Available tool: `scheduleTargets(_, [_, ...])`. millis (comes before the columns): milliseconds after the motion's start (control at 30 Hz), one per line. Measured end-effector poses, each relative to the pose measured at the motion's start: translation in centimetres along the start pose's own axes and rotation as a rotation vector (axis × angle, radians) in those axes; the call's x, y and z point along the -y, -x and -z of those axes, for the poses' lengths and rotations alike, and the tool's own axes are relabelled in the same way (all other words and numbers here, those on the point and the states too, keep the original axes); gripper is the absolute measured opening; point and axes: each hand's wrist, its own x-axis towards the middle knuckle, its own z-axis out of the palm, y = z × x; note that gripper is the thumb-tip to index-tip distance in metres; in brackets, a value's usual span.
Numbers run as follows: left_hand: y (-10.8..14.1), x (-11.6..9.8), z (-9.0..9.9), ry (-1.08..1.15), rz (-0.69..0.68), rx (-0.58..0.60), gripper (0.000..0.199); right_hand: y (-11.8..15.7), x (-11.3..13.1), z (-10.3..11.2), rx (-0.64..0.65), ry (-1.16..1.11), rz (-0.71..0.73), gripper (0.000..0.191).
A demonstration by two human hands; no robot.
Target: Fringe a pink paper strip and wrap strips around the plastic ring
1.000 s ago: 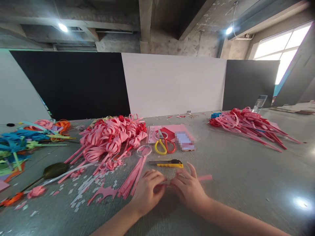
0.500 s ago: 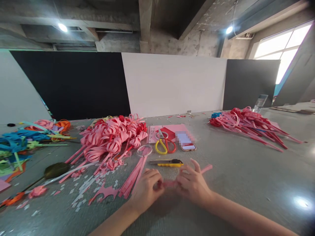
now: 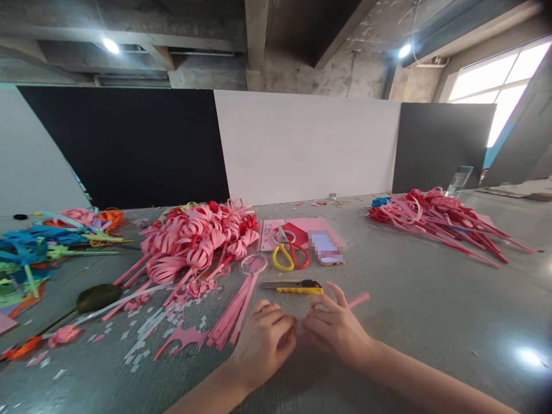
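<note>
My left hand [image 3: 266, 344] is closed at the lower middle, its fingertips close to those of my right hand [image 3: 338, 330]. A pink paper strip [image 3: 359, 299] sticks out past my right hand, whose fingers are pinched on it. Whether the strip runs on into my left fingers is hidden. Just beyond the hands lies a yellow and black utility knife [image 3: 299, 286]. Scissors [image 3: 290, 256] with one yellow and one red handle rest behind it. Left of my left hand is a bundle of pink strips [image 3: 235, 310] with a clear ring [image 3: 254, 264] at its top.
Pink paper flowers [image 3: 194, 244] are heaped at the left, with blue and green paper pieces [image 3: 30, 247] farther left. Another pink and red bunch [image 3: 435, 221] lies at the right. A phone [image 3: 326, 247] is on pink paper. White scraps [image 3: 146, 339] litter the front left.
My hands have come closer together. The stretch of pink strip seen between them before is now hidden, and less of it shows beyond my right hand.
</note>
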Motion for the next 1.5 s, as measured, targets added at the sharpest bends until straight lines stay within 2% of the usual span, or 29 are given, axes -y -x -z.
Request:
scheduleTargets(67, [0.1,0.1,-0.3,-0.007,-0.014,0.028,0.019,0.1,0.1,0.1,0.005,-0.01,-0.007,0.015])
scheduleTargets(300, [0.4,0.2,-0.8,-0.026,-0.042,0.009,0.017,0.4,0.2,-0.2,-0.011,-0.037,-0.021,0.012])
scheduleTargets(467, [0.5,0.6,-0.9,-0.002,-0.027,-0.019,0.017,0.5,0.3,-0.4,-0.084,-0.021,-0.034,0.009])
scheduleTargets(733, [0.1,1.3,-0.5,-0.014,-0.002,-0.009,0.021,0.0,-0.8,0.3,-0.137,0.02,-0.047,0.01])
scheduleTargets(967, [0.2,2.1,-0.5,0.008,0.011,-0.076,0.019,0.0,-2.0,0.6,-0.141,0.029,-0.059,0.012])
scheduleTargets(1033, [0.4,2.7,-0.5,0.018,0.039,-0.074,0.018,0.1,-2.5,0.9,-0.144,0.017,-0.067,0.012])
scheduleTargets(1100, [0.4,3.3,-0.4,0.045,0.123,-0.098,0.017,0.0,-3.1,1.4,-0.167,0.024,-0.108,0.012])
scheduleTargets(1200, [0.2,3.2,0.0,0.055,0.273,-0.209,0.018,-0.1,-3.6,1.8,-0.156,0.042,-0.146,0.013])
scheduleTargets(1233, [0.1,2.8,0.0,0.04,0.267,-0.253,0.017,-0.2,-3.4,1.8,-0.134,0.035,-0.128,0.013])
scheduleTargets(1300, [-0.1,1.6,0.0,-0.018,0.164,-0.271,0.021,-0.3,-2.7,1.2,-0.073,0.012,-0.065,0.012])
scheduleTargets(1367, [0.0,0.2,-0.3,-0.09,0.046,-0.17,0.025,-0.3,-1.6,0.5,-0.015,0.003,-0.002,0.011])
scheduleTargets(1433, [0.3,-0.7,-0.8,-0.149,-0.052,-0.059,0.014,-0.3,-0.7,-0.1,0.027,0.002,0.029,0.011])
scheduleTargets(1500, [0.6,-1.0,-1.3,-0.194,-0.095,-0.012,0.023,-0.2,-0.3,-0.4,0.048,0.001,0.032,0.012])
